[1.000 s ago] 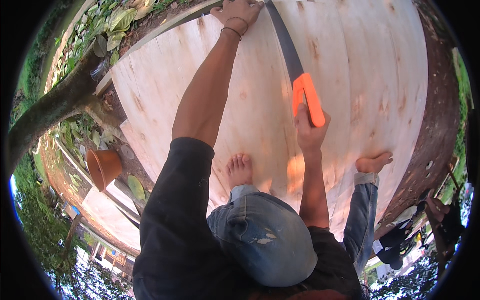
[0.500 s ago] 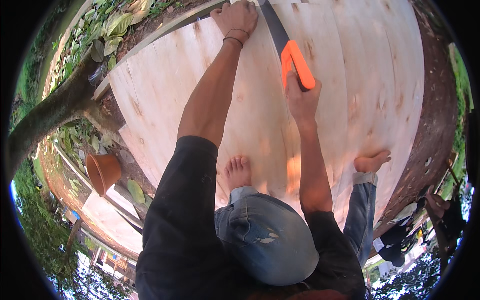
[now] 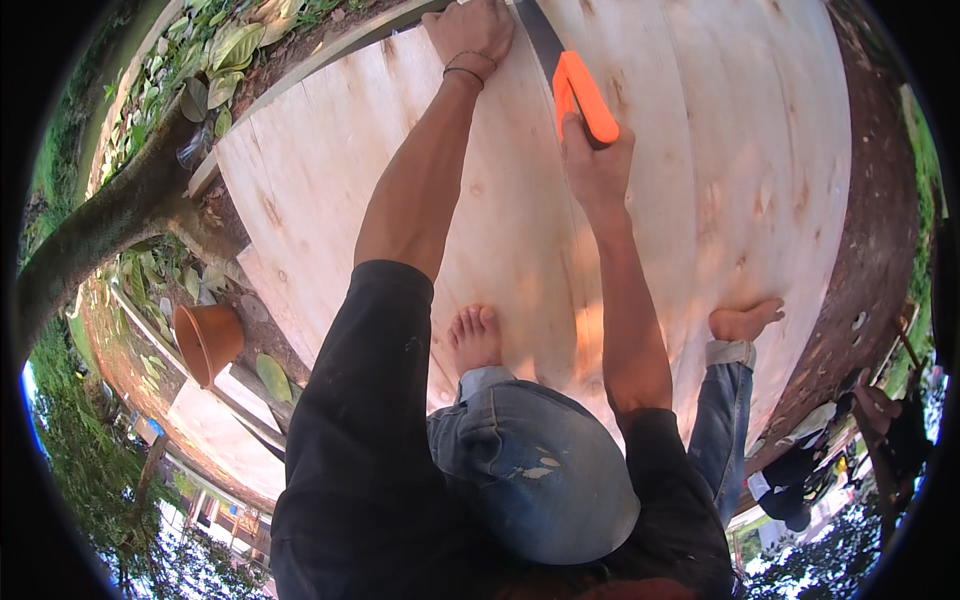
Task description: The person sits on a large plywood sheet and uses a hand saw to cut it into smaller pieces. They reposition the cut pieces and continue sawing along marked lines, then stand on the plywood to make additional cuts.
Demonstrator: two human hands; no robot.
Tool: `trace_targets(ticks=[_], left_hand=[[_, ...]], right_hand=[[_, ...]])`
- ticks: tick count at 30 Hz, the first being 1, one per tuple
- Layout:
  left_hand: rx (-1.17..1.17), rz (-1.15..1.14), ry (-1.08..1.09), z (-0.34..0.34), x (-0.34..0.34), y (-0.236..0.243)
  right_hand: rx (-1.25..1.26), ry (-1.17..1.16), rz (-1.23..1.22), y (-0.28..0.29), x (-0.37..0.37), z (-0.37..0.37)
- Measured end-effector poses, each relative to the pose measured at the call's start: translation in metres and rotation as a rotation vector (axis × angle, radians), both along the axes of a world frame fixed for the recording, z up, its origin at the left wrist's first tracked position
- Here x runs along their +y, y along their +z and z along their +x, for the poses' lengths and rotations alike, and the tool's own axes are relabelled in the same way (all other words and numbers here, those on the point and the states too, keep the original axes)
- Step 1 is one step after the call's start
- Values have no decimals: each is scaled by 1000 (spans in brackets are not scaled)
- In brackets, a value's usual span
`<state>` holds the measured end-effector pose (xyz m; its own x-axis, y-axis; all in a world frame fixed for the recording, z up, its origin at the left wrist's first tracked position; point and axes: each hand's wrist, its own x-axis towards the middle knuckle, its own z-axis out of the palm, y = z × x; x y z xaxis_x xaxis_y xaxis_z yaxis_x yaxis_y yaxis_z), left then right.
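Note:
My right hand (image 3: pixel 598 165) is closed around the orange handle of a handsaw (image 3: pixel 585 98). The saw's dark blade (image 3: pixel 541 38) slants away toward the far edge of a pale plywood sheet (image 3: pixel 530 230), and its far end runs out of the picture. Beside the blade, on its left, my left hand (image 3: pixel 472 28) grips the sheet's far edge. The top of the picture cuts off part of those fingers. My bare left foot (image 3: pixel 475 338) and bare right foot (image 3: pixel 742 322) both rest on the plywood.
A tree trunk (image 3: pixel 110 235) leans in at the left, near leafy plants (image 3: pixel 235 50). Below it a brown plastic pot (image 3: pixel 208 342) lies tipped on the ground. Another pale board (image 3: pixel 225 435) is at the lower left. Bare soil (image 3: pixel 880 200) borders the sheet on the right.
My right hand has pushed the saw forward, away from me and slightly left. My left hand stays at the sheet's edge, with barely any shift.

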<state>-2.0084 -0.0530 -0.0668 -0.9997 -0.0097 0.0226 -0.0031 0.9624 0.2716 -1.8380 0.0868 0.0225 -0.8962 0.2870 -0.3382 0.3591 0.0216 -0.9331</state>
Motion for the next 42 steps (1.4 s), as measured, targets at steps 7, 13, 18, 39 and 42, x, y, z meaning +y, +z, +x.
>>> trace_targets(ticks=[7,13,18,39,42], left_hand=[[31,-39,-18,-4,6,-1],[-31,-60,-28,-7,3,-8],[-102,-15,-8,-8,3,16],[66,-29,-22,-1,8,4],[62,-24,-69,-4,0,-9]], right_hand=[[52,56,190,55,31,164],[53,-53,-27,1,-9,-30],[61,-53,21,10,-10,41],[73,37,143,57,15,146],[137,-31,23,-5,-5,40]])
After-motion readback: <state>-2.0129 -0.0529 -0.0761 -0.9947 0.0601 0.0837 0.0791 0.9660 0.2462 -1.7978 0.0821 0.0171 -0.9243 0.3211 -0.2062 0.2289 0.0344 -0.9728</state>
